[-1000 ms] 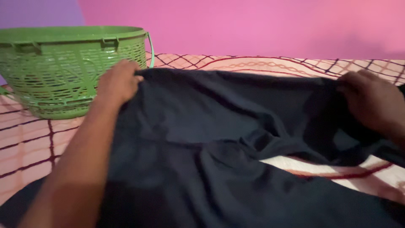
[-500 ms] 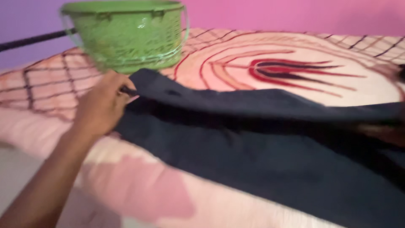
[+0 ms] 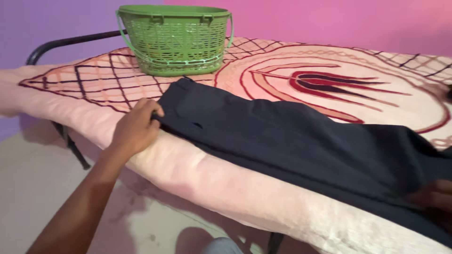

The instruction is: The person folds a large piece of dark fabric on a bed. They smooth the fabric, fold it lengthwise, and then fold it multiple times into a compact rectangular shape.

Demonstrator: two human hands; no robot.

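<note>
So we've got the dark navy cloth garment (image 3: 301,146) laid out flat and long across the pink patterned blanket (image 3: 197,174) on the bed, looks like the smoothing-out stage. At 9 o'clock our left hand (image 3: 134,129) pinches its near-left corner, fingers curled tight on the edge. The green plastic lattice basket (image 3: 175,40) sits at 11 o'clock. Next probably a clean fold. At 4 o'clock our right hand (image 3: 435,196) rests on the fabric, grip too blurry to call.
</note>
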